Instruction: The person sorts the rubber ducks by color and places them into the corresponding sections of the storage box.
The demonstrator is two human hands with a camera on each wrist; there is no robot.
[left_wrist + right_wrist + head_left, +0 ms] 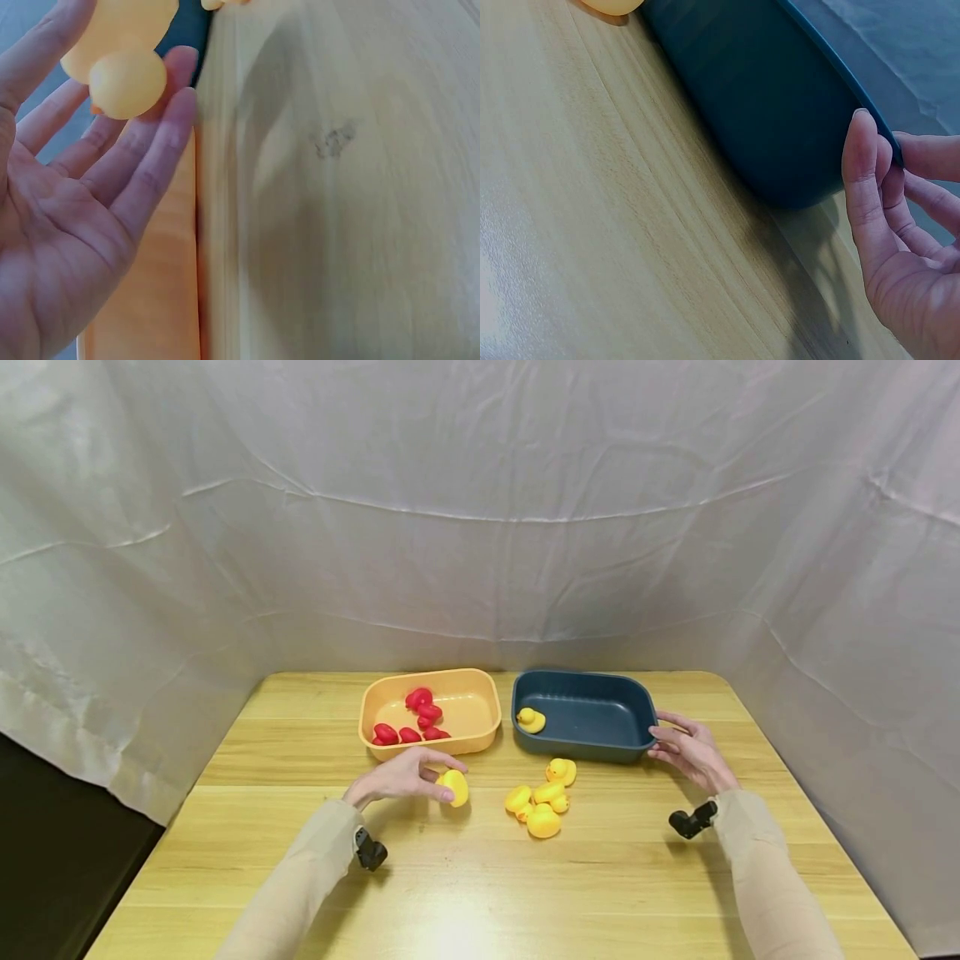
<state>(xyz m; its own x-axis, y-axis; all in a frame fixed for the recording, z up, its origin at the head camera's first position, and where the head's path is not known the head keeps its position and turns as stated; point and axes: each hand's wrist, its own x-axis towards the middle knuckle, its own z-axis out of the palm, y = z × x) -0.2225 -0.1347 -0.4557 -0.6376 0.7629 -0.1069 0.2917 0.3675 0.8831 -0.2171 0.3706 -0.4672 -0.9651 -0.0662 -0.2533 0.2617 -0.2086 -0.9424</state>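
A left hand [67, 225] holding a yellow toy duck [126, 67] between thumb and fingers, an orange tray [154, 300] behind, a dark smudge [334, 141] on the wooden worktop [360, 247] alongside.

Before me is a pale yellow wood-grain table [600, 893], its planks running side to side. On it sits a dark blue tray [600, 714] with rounded corners. Just left of the dark blue tray stands a light orange tray [467, 714] of similar shape. Loose yellow ducks [543, 824] lie on my side of the dark blue tray: one near its front wall, three bunched closer to me. A small dark smudge [334, 141] marks the wood.
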